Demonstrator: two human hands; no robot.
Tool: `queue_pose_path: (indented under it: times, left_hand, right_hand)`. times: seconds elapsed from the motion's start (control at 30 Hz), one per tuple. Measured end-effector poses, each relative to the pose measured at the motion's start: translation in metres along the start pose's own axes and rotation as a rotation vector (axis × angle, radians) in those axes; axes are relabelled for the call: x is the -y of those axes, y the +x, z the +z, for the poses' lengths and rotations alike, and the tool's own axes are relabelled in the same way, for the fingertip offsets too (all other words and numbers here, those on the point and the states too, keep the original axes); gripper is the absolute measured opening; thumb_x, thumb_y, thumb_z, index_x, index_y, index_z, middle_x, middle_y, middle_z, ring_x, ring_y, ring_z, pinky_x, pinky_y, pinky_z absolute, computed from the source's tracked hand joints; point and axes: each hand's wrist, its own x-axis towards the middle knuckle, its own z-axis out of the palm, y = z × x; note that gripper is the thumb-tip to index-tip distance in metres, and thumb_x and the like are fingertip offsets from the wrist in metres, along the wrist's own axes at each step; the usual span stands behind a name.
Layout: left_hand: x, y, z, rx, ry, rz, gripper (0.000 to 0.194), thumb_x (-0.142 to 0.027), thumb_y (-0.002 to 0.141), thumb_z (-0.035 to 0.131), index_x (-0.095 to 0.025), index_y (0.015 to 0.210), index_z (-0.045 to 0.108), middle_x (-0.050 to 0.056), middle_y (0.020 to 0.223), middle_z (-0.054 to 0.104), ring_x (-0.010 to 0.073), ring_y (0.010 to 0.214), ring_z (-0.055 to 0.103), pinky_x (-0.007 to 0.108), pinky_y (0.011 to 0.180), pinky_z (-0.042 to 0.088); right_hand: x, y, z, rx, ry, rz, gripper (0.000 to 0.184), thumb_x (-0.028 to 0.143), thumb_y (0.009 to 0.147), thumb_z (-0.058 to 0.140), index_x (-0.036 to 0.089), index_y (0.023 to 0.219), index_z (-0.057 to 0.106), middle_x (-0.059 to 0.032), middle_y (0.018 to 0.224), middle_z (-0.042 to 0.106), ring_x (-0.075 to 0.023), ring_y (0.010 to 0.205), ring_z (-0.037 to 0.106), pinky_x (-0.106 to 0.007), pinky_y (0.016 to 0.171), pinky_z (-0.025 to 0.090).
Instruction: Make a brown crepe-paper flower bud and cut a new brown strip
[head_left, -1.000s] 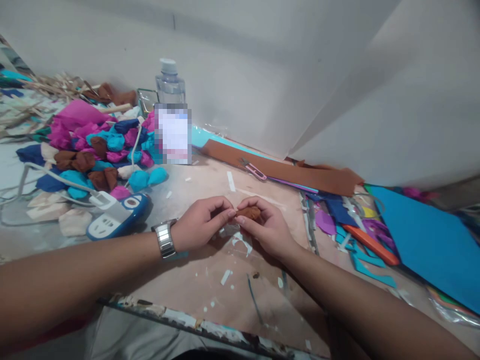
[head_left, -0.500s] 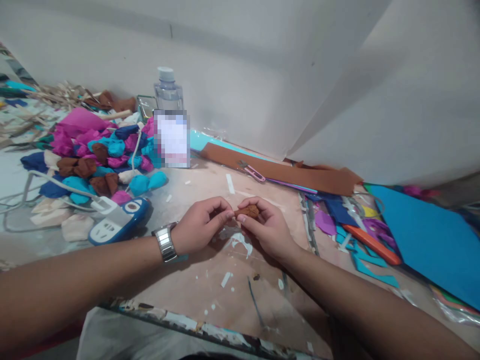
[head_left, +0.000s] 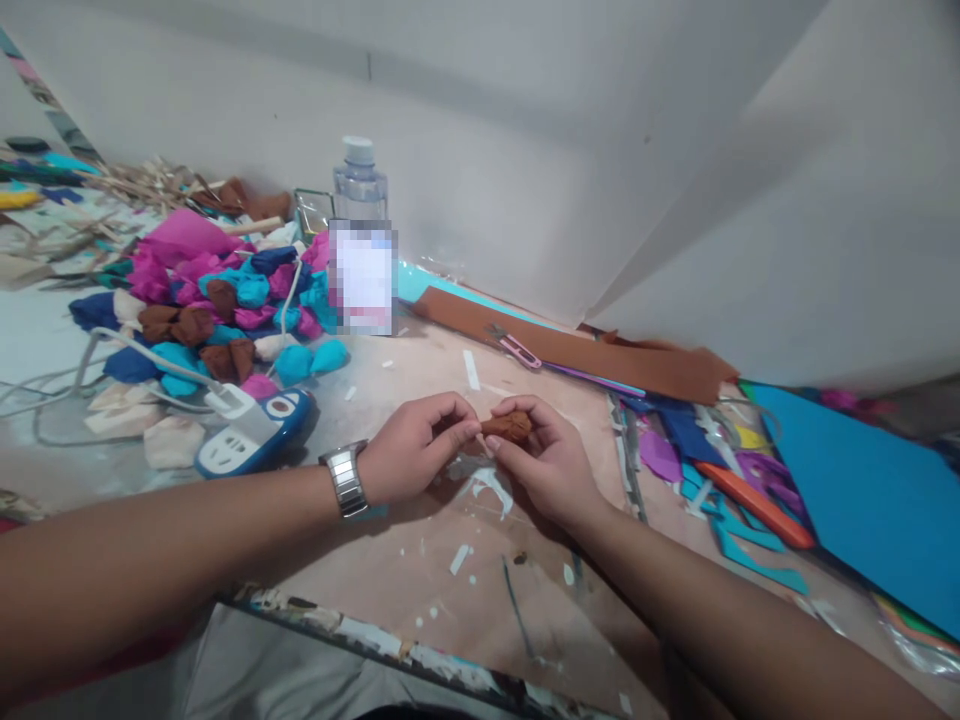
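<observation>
My right hand (head_left: pixel 551 460) is closed around a small crumpled brown crepe paper bundle (head_left: pixel 511 426), fat at the right and narrow at the left. The fingertips of my left hand (head_left: pixel 420 445), with a metal watch on its wrist, pinch together at the bundle's narrow end. Something thin and pale shows between the two hands, too small to name. Both hands are just above the work board (head_left: pixel 420 610). To the left lies a heap of similar crepe paper bundles (head_left: pixel 259 318) in pink, blue, turquoise, brown and cream.
A blue and white power strip (head_left: pixel 244 440) with a plugged-in cable sits left. Behind stand a phone (head_left: pixel 365 280) and a bottle (head_left: pixel 360 185). Pink-handled thread snips (head_left: pixel 517 348) rest by folded brown paper (head_left: pixel 592 355). At right lie an orange cutter (head_left: pixel 754 505) and blue sheets (head_left: pixel 877 500).
The whole view has shifted slightly, so everything appears farther right. Both hands keep their hold on the brown bundle, and a thin pale piece now shows between them.
</observation>
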Motion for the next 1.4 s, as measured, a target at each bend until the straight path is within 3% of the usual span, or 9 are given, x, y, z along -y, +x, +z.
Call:
queue_pose_path:
  times: [0.2, 0.67, 0.8, 0.93, 1.4]
  left_hand:
    - [-0.0007, 0.0005, -0.0008, -0.052, -0.030, -0.039, 0.032, -0.049, 0.103, 0.059, -0.019, 0.094, 0.061, -0.003, 0.068, 0.062, 0.0108, 0.056, 0.058, 0.020, 0.054, 0.047]
    - [-0.0029, -0.0004, -0.0005, -0.026, 0.030, -0.032, 0.031, -0.048, 0.106, 0.055, -0.020, 0.095, 0.062, -0.005, 0.062, 0.060, 0.0104, 0.051, 0.051, 0.022, 0.054, 0.044]
    - [-0.0044, -0.0014, -0.0002, -0.014, 0.049, -0.022, 0.029, -0.045, 0.106, 0.055, -0.019, 0.094, 0.062, -0.005, 0.063, 0.059, 0.0101, 0.052, 0.050, 0.021, 0.055, 0.043]
    - [-0.0060, -0.0017, 0.0006, 0.010, 0.079, 0.002, 0.029, -0.043, 0.105, 0.055, -0.018, 0.093, 0.063, -0.005, 0.064, 0.058, 0.0097, 0.054, 0.049, 0.021, 0.054, 0.040]
    - [-0.0080, -0.0014, -0.0009, 0.060, 0.114, 0.063, 0.034, -0.042, 0.108, 0.047, -0.019, 0.085, 0.056, -0.004, 0.068, 0.054, 0.0109, 0.061, 0.049, 0.023, 0.062, 0.040]
  right_hand:
    - [-0.0025, -0.0006, -0.0025, 0.013, 0.011, 0.007, 0.043, 0.033, 0.086, 0.082, 0.027, 0.121, 0.057, 0.0038, 0.088, 0.066, -0.0093, 0.062, 0.057, -0.021, 0.054, 0.046]
    - [-0.0055, -0.0001, -0.0040, -0.042, -0.034, 0.065, 0.033, 0.032, 0.086, 0.075, 0.026, 0.115, 0.059, 0.0042, 0.088, 0.064, -0.0081, 0.055, 0.056, -0.021, 0.046, 0.041]
    - [-0.0009, 0.0010, -0.0026, 0.022, -0.019, 0.045, 0.041, 0.033, 0.082, 0.082, 0.025, 0.114, 0.059, 0.0039, 0.086, 0.065, -0.0100, 0.065, 0.059, -0.022, 0.058, 0.048]
    - [0.0027, 0.0028, -0.0009, 0.052, -0.066, 0.019, 0.038, 0.033, 0.076, 0.089, 0.021, 0.101, 0.064, 0.0012, 0.087, 0.067, -0.0131, 0.078, 0.063, -0.025, 0.071, 0.051]
    - [0.0033, 0.0022, -0.0010, -0.006, 0.014, -0.026, 0.044, 0.031, 0.073, 0.093, 0.024, 0.105, 0.064, 0.0015, 0.085, 0.069, -0.0138, 0.075, 0.063, -0.027, 0.069, 0.051]
